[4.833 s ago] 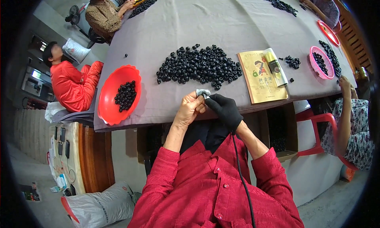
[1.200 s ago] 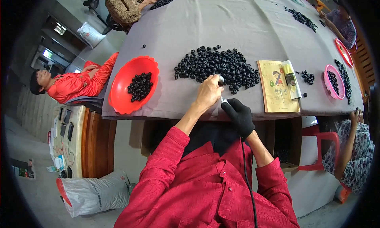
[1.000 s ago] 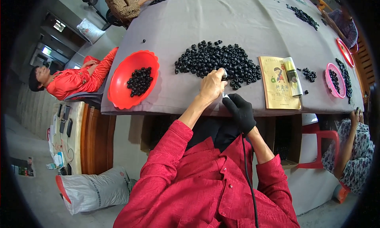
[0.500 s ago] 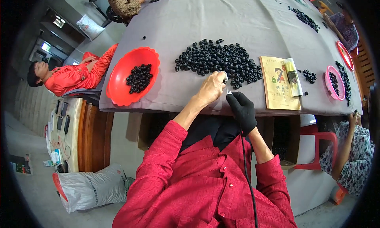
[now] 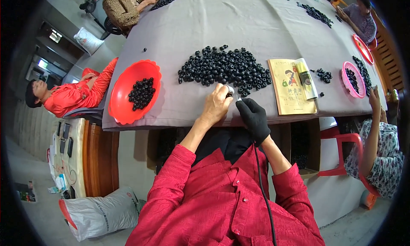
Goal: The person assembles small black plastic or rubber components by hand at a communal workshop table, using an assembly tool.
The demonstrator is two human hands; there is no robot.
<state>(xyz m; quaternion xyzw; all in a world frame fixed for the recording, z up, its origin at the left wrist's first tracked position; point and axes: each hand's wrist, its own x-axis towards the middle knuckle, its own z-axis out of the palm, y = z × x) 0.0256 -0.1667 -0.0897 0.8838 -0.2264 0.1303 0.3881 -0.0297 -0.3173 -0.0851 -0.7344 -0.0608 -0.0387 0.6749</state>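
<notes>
My left hand [image 5: 215, 104], bare, is closed in a pinch at the near edge of the bead pile; white wrapping shows at its fingertips, and what they grip is too small to make out. Beside it on the right, my right hand [image 5: 253, 120] wears a black glove. Its fingers are closed around a slim corded tool with a small metal tip [image 5: 238, 99] pointing toward the left fingertips. A black cord [image 5: 265, 192] runs down from this hand over my red shirt. Just beyond both hands lies a wide heap of black ring-shaped beads [image 5: 224, 67].
On the left, a red scalloped bowl [image 5: 118, 105] holds black beads. To the right lie a yellow booklet [image 5: 285, 101] and a clear-wrapped roll [image 5: 306, 78], then a pink basket [image 5: 344, 80]. Several people sit around the grey-covered table [image 5: 239, 26]. Below left rests a white sack [image 5: 106, 212].
The whole view has shifted, so the table items appear slightly farther left. Both hands keep nearly the same pose close together by the pile. The person at right has a hand raised higher.
</notes>
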